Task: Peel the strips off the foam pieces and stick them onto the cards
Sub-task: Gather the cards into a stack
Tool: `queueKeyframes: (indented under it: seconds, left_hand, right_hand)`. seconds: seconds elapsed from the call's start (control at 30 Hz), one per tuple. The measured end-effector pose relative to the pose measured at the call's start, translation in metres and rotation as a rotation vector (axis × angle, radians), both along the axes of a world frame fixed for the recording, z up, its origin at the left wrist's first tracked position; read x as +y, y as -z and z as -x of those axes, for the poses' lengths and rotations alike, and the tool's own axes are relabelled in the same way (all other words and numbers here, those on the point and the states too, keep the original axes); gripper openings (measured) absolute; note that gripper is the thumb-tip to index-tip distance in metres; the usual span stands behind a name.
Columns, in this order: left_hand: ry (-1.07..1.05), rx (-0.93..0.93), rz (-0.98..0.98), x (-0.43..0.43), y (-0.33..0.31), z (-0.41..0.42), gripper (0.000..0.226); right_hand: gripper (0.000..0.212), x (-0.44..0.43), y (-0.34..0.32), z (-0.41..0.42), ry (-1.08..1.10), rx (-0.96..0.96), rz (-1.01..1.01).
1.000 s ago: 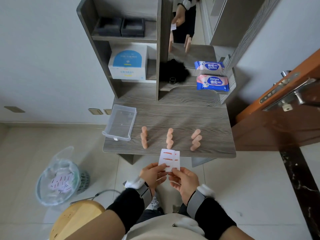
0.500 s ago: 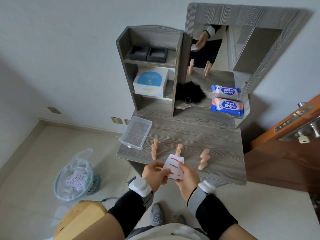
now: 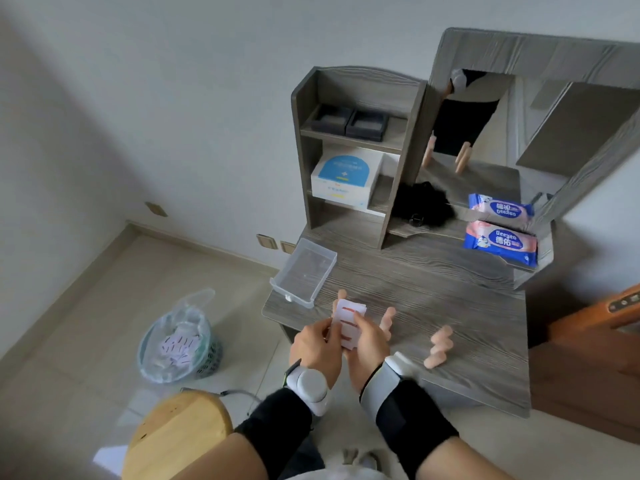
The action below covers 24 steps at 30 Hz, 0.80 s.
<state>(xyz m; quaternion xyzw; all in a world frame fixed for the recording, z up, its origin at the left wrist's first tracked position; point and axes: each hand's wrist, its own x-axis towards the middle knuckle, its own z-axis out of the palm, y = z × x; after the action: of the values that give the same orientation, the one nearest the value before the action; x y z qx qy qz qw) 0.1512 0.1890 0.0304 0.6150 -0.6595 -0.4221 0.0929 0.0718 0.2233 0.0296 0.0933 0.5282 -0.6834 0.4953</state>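
Seen from the head camera, both hands are raised over the near edge of the grey wood-grain bench [image 3: 450, 299]. The left hand [image 3: 313, 344] and right hand [image 3: 369, 346] share one white card [image 3: 348, 320] marked with red strips; each grip is closed on it, the left pinching its left edge, the right with its thumb on the card's face. Three peach foam pieces [image 3: 439, 346] stand on the bench; one shows only its tip above the card, one is just beside the right hand, one stands apart to the right. A clear plastic tray [image 3: 304, 271] sits at the bench's left corner. A lined basket [image 3: 180, 344] holding marked white cards stands on the floor; a round wooden stool [image 3: 176, 434] is below the left arm.
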Motion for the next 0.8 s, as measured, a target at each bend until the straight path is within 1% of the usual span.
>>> queueKeyframes:
  seconds: [0.03, 0.07, 0.13, 0.17, 0.23, 0.27, 0.33, 0.4, 0.43, 0.53, 0.6, 0.63, 0.7, 0.77, 0.8]
  left_hand:
    - [-0.018, 0.018, -0.001, -0.017, 0.002, -0.003, 0.029]
    - [-0.031, 0.029, -0.014, -0.020, 0.001, -0.004, 0.028]
    - [-0.045, 0.051, 0.000, -0.037, 0.002, -0.007, 0.028]
    - [-0.052, 0.071, -0.011, -0.050, 0.005, -0.010, 0.028]
    - [-0.047, 0.129, -0.060, -0.079, 0.011, -0.015, 0.023]
    - [-0.046, 0.140, -0.070, -0.084, 0.010, -0.018, 0.024]
    - [-0.008, 0.154, -0.077, -0.125, 0.015, -0.018, 0.030]
    - [0.027, 0.163, -0.088, -0.146, 0.019, -0.016, 0.032]
    - [0.070, 0.155, -0.102, -0.161, 0.022, -0.016, 0.032]
    - [0.192, 0.038, -0.150, -0.204, 0.040, -0.021, 0.017]
    - [0.243, -0.084, -0.103, -0.222, 0.048, -0.030, 0.030]
    - [0.286, -0.149, -0.062, -0.230, 0.052, -0.034, 0.037]
    - [0.438, -0.266, -0.013, -0.248, 0.064, -0.042, 0.049]
    - [0.567, -0.338, -0.013, -0.251, 0.068, -0.048, 0.058]
    - [0.604, -0.359, -0.021, -0.253, 0.072, -0.048, 0.059]
  right_hand:
    - [0.061, -0.018, 0.003, -0.002, -0.034, 0.012, -0.050]
    - [0.056, -0.021, 0.007, -0.002, -0.078, 0.019, -0.094]
    - [0.030, -0.036, 0.011, -0.002, -0.138, 0.090, -0.150]
    - [0.024, -0.046, 0.011, -0.003, -0.178, 0.128, -0.180]
    - [0.021, -0.069, 0.015, -0.002, -0.256, 0.270, -0.247]
    - [0.021, -0.071, 0.015, -0.001, -0.294, 0.338, -0.282]
    - [0.018, -0.106, 0.019, 0.005, -0.362, 0.518, -0.380]
    - [0.023, -0.122, 0.021, 0.015, -0.473, 0.659, -0.456]
    - [0.026, -0.135, 0.025, 0.017, -0.504, 0.698, -0.491]
    - [0.022, -0.172, 0.042, 0.025, -0.563, 0.677, -0.560]
    - [0.015, -0.188, 0.054, 0.030, -0.638, 0.636, -0.600]
    - [0.019, -0.196, 0.061, 0.034, -0.703, 0.635, -0.638]
    - [0.033, -0.212, 0.071, 0.036, -0.798, 0.629, -0.706]
    - [0.038, -0.217, 0.073, 0.034, -0.856, 0.619, -0.727]
    - [0.040, -0.221, 0.078, 0.033, -0.891, 0.610, -0.742]
